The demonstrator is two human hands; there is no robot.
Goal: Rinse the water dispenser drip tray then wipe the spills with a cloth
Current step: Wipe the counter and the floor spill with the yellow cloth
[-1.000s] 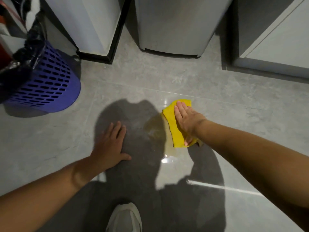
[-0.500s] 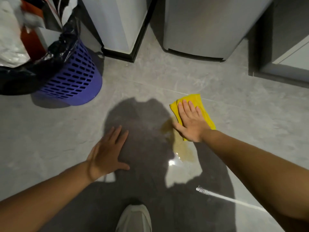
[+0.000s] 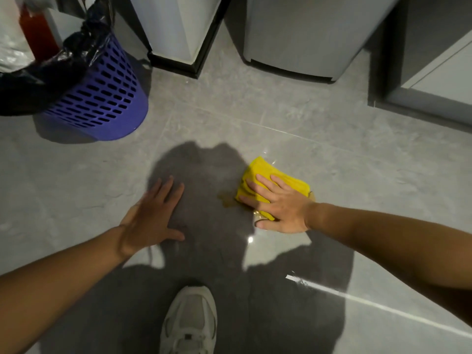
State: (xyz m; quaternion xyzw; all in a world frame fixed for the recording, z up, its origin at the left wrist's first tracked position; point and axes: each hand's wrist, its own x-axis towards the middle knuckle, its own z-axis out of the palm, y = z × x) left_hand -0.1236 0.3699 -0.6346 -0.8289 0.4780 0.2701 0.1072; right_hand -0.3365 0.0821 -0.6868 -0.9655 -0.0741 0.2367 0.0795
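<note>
Yellow cloth [image 3: 268, 175]: folded, lying on the grey floor [image 3: 332, 162] right of centre, pressed flat under the right hand; its near part is hidden by that hand.
Right hand [image 3: 281, 205]: palm down, fingers [image 3: 263, 181] spread over the cloth, thumb touching the floor at the near side; the grip is flat and released, pressing, not clenched around the fabric.
Spill [image 3: 226, 200]: a small yellowish wet patch on the floor, touching the cloth's left edge; a bright glint lies just nearer the person. How far the wet reaches under the cloth cannot be told.
Left hand [image 3: 153, 215]: palm flat on the floor left of the cloth and apart from it, fingers spread, grasping nothing.
Shadow [image 3: 204, 238]: dark shape of the person covering the floor between and below both hands, dimming the tile there.
Shoe [image 3: 189, 320]: pale trainer at the bottom edge, heel cut off.
Purple basket [image 3: 102, 98]: slotted, standing at the far left of the floor, lined with a black bag [image 3: 38, 83]; its left part is cut off.
White unit [image 3: 178, 29]: black-based, standing at the far edge of the floor, top cut off.
Grey appliance [image 3: 306, 34]: beside it to the right, only its lower body shows.
Drip tray: cannot be made out.
</note>
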